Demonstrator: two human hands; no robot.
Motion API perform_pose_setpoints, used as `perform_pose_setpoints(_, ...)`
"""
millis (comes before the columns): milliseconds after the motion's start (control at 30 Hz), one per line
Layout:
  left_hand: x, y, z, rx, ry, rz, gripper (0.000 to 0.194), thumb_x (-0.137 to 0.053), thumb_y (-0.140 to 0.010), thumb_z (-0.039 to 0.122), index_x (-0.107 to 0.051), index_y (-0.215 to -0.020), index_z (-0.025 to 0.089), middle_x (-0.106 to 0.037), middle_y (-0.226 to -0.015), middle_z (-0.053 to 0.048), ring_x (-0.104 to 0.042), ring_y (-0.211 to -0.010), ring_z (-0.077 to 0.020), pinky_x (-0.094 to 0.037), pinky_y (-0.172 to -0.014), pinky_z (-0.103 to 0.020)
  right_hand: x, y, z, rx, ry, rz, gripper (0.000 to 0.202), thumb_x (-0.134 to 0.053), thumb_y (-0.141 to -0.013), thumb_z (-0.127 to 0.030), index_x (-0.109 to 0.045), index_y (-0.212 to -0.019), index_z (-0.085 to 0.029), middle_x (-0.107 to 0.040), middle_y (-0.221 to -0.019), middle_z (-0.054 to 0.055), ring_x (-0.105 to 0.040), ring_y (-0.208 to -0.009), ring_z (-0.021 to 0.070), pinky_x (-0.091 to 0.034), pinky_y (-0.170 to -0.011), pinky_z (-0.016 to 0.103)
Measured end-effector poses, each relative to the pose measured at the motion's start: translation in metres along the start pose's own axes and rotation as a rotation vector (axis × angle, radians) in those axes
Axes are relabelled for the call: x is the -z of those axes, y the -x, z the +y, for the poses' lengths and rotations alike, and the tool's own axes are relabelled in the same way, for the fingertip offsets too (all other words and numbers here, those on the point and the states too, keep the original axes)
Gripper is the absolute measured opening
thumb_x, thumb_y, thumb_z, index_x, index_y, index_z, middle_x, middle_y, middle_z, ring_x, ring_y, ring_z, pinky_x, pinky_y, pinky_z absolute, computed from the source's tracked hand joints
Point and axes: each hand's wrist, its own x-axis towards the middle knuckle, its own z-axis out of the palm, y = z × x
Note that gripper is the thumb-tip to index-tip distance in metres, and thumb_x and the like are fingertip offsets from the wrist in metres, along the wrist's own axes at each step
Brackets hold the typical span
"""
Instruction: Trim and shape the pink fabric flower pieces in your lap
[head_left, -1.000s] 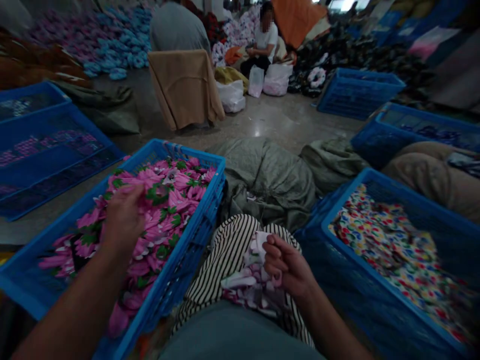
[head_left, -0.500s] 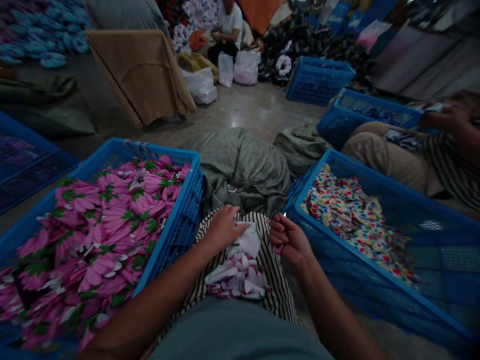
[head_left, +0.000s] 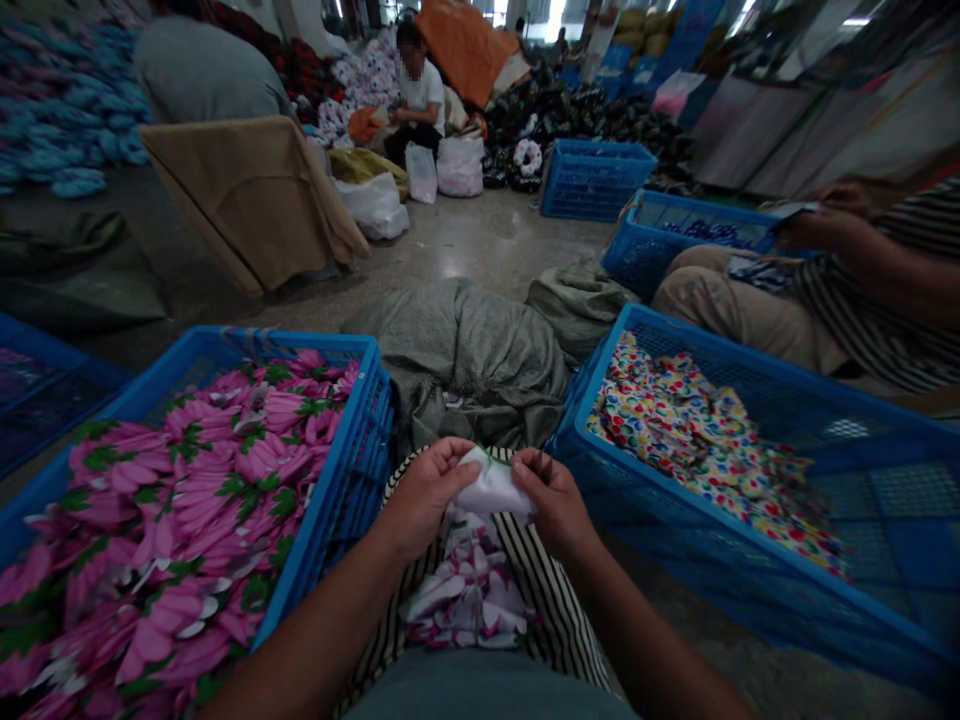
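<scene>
Pinching white cloth (head_left: pixel 491 490) above the lap (head_left: pixel 553 592) with left hand (head_left: pixel 421 497) and right hand (head_left: pixel 556 502); seemingly unfinished, with loose pieces (head_left: pixel 471 588) waiting on the lap.

No lettering, brand or number could be read. The small pale mark (head_left: pixel 363 375) on the crate (head_left: pixel 373 350) left of the sack (head_left: pixel 480 325) was too tiny to make out.

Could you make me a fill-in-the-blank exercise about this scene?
The left hand and right hand hold a piece that looks mostly ____.
The pink pieces have ____ leaf-like ends.
The garment on the person's lap is patterned with dark and pale ____.
The crate of multicoloured pieces stands on the person's ____ side.
Missing words: white; green; stripes; right.
</scene>
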Motion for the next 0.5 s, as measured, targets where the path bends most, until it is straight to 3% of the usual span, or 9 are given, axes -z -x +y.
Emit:
perform_pose_setpoints(133,0.000,0.015,0.006,0.073,0.089,-0.044,0.020,-0.067,-0.066,0.030,-0.057,-0.067,0.013,-0.054,-0.057,0.002,-0.045,-0.049,-0.0078,-0.033,-0.048,-0.019,-0.004,0.002,-0.005,0.001,0.103,-0.091,0.026,-0.063,-0.070,-0.039,-0.051,-0.066,-0.017,-0.043,-0.053,-0.006,-0.035,-0.044,0.0072,-0.027,-0.041,0.019)
perform_pose_setpoints(267,0.002,0.024,0.011,-0.063,-0.073,0.089,0.020,-0.063,-0.071,0.034,-0.059,-0.068,0.014,-0.052,-0.057,0.003,-0.044,-0.050,-0.0084,-0.033,-0.048,-0.019,-0.005,0.014,-0.024,0.361,0.533,-0.021,0.009,-0.054,-0.078,-0.028,-0.053,-0.077,-0.019,-0.048,-0.065,-0.002,-0.044,-0.057,0.0117,-0.034,-0.053,0.023)
perform_pose_setpoints(367,0.000,0.030,0.015,-0.144,-0.264,0.154,0.021,-0.060,-0.073,0.036,-0.060,-0.069,0.015,-0.051,-0.057,0.003,-0.044,-0.052,-0.0094,-0.033,-0.049,-0.020,-0.011,0.028,-0.046,0.589,0.875,-0.165,0.015,-0.047,-0.082,-0.023,-0.054,-0.096,-0.020,-0.056,-0.075,0.001,-0.051,-0.065,0.0152,-0.035,-0.060,0.026)
perform_pose_setpoints(500,-0.004,0.037,0.018,-0.183,-0.364,0.177,0.022,-0.057,-0.074,0.037,-0.060,-0.069,0.015,-0.051,-0.058,0.002,-0.045,-0.055,-0.0111,-0.034,-0.050,-0.020,-0.021,0.034,-0.062,0.783,1.191,-0.217,0.016,-0.050,-0.083,-0.025,-0.055,-0.097,-0.019,-0.062,-0.078,0.005,-0.056,-0.070,0.0179,-0.038,-0.064,0.028)
